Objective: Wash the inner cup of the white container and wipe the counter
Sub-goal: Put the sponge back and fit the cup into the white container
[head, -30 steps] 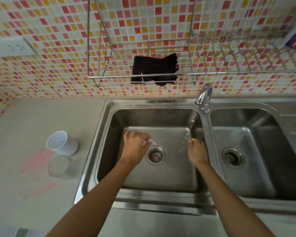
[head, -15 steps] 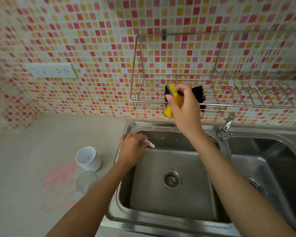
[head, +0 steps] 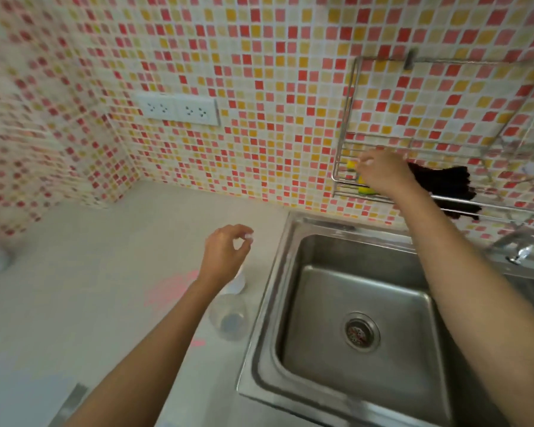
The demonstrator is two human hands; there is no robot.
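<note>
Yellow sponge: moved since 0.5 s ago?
Yes. The right hand has carried the yellow sponge from in front of the wire rack down into its left end, beside the black cloth.

Head-worn wide view, looking down (slightly left) over sink, counter

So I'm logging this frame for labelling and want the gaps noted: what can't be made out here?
- Yellow sponge in the wire rack, head view: mostly hidden by the right hand; grip unclear.
- White container: largely behind the left hand and wrist.
- Small white thing at the left fingertips: too small to identify.
- Faucet: blurred, near the right edge.
- Second sink basin: cut off by the right edge.
</note>
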